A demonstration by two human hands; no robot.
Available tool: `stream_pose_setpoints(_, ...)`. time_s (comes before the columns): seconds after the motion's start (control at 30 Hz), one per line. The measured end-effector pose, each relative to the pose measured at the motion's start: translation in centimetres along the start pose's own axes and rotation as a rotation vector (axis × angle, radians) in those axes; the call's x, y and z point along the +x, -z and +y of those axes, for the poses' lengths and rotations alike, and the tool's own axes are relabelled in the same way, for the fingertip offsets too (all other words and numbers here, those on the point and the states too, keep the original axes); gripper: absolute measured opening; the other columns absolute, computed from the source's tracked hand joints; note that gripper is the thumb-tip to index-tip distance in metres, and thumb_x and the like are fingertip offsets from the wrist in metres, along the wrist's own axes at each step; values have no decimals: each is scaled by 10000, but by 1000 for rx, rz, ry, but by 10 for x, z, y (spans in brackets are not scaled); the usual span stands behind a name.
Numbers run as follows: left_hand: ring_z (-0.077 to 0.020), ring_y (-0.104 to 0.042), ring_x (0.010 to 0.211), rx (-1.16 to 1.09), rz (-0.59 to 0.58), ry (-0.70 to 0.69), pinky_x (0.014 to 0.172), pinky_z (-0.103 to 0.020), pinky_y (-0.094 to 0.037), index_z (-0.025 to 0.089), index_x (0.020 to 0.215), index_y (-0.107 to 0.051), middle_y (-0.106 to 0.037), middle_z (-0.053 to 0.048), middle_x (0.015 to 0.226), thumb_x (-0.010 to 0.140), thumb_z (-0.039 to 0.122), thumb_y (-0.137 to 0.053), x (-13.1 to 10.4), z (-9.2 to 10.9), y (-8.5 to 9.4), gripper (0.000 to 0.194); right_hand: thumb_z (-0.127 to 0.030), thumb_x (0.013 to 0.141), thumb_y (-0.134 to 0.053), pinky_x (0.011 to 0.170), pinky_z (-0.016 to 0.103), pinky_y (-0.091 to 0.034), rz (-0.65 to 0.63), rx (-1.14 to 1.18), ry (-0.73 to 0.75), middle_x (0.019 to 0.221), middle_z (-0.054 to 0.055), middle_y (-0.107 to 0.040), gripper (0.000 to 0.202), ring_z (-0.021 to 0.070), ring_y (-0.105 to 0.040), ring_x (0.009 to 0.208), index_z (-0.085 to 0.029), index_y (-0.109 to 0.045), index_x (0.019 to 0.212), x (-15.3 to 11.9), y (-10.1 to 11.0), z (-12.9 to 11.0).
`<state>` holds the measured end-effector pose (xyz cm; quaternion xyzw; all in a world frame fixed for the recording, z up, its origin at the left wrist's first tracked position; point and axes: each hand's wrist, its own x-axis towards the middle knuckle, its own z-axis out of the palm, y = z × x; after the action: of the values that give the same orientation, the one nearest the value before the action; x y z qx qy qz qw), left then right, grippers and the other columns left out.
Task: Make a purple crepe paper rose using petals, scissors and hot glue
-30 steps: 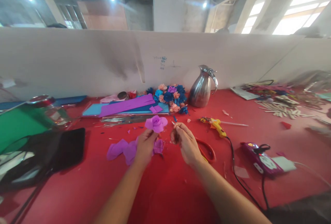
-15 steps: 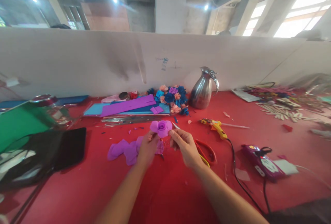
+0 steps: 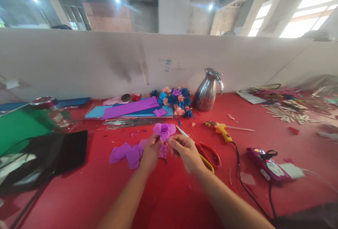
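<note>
A purple paper flower [image 3: 164, 129] with a tightly rolled centre and spread petals is held up over the red table. My left hand [image 3: 153, 149] is closed around its underside from the left. My right hand [image 3: 186, 148] pinches the lower right petal between thumb and fingertips. Purple petal pieces [image 3: 128, 154] lie on the table left of my left hand, some hidden behind it. Scissors with red and yellow handles [image 3: 210, 155] rest behind my right hand, blades partly covered by it.
A yellow glue gun [image 3: 223, 130] and a purple power strip [image 3: 271, 167] with cords lie to the right. A steel jug [image 3: 207, 90] stands behind, beside several finished paper flowers [image 3: 174, 98]. Purple paper strips [image 3: 129, 107] lie at the back left, and a black tablet-like object [image 3: 71, 151] nearer left.
My right hand has moved slightly left and down along the flower, from its right petal to the lower right one. More of the scissors' blades shows. My left hand stays put.
</note>
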<state>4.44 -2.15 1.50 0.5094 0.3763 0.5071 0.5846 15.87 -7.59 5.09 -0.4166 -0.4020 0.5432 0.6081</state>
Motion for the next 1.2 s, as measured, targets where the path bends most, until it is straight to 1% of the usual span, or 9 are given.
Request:
stream_pose_setpoints(0.17, -145, -601, 574, -160, -83, 72, 534, -249, -454, 149, 919, -663, -674, -22, 708, 694, 325, -669, 0, -2, 1, 286, -450, 660, -743, 439, 213, -285, -14, 26, -12, 481, -47, -520, 298, 62, -382, 429, -165, -658, 676, 0, 0, 1)
stream_pose_setpoints(0.3, -161, -612, 609, -136, -89, 81, 570, -259, -465, 143, 881, -666, -675, -20, 683, 698, 338, -676, -1, 1, -1, 267, -454, 668, -737, 437, 209, -281, 1, 39, -16, 474, -44, -526, 305, 62, -388, 427, -163, -645, 658, 0, 0, 1)
stream_pose_setpoints(0.47, -161, -611, 596, -154, -182, 68, 563, -257, -456, 148, 856, -671, -663, -11, 656, 732, 326, -655, -2, 2, -3, 218, -468, 670, -725, 444, 213, -283, -25, 17, -27, 464, -34, -537, 332, 63, -394, 424, -160, -622, 601, 0, -1, 0)
stream_pose_setpoints(0.7, -129, -549, 534, -122, -188, 35, 535, -236, -417, 152, 753, -643, -605, 13, 587, 712, 319, -687, -3, 6, -4, 177, -471, 679, -701, 436, 219, -265, -27, 5, -21, 462, -28, -542, 326, 69, -383, 410, -168, -611, 599, 0, -1, -1)
stream_pose_setpoints(0.8, -105, -493, 527, -28, -62, 7, 541, -220, -395, 158, 651, -594, -551, 34, 556, 724, 325, -670, -5, 11, -4, 198, -489, 752, -623, 434, 227, -250, 26, -45, 89, 431, -29, -494, 378, 70, -358, 400, -166, -598, 557, -2, 6, 0)
stream_pose_setpoints(0.9, -98, -459, 537, 85, 47, -28, 554, -215, -383, 163, 630, -578, -518, 45, 552, 739, 320, -648, -5, 14, -3, 203, -443, 798, -599, 464, 229, -265, 160, -67, 284, 445, -42, -449, 359, 77, -357, 437, -171, -589, 565, -2, 15, -3)
stream_pose_setpoints(0.97, -112, -486, 588, 130, 28, -89, 603, -226, -403, 167, 683, -609, -541, 36, 593, 740, 302, -638, -5, 14, -2, 150, -396, 798, -623, 497, 226, -287, 230, -63, 366, 507, -46, -463, 277, 85, -376, 489, -181, -596, 624, 0, 20, -7)
stream_pose_setpoints(1.03, -130, -510, 648, 174, -23, -163, 652, -240, -417, 170, 724, -628, -571, 18, 654, 743, 287, -626, -3, 13, 0, 119, -361, 789, -645, 539, 225, -314, 244, -84, 383, 589, -39, -501, 194, 95, -408, 552, -193, -612, 697, 3, 25, -13)
stream_pose_setpoints(1.2, -157, -508, 681, 306, -104, -273, 681, -262, -428, 172, 660, -606, -564, -8, 674, 790, 303, -583, 1, 4, 6, 186, -349, 762, -662, 655, 261, -383, 116, -250, 359, 777, 14, -609, 171, 145, -506, 718, -206, -674, 853, 8, 32, -25)
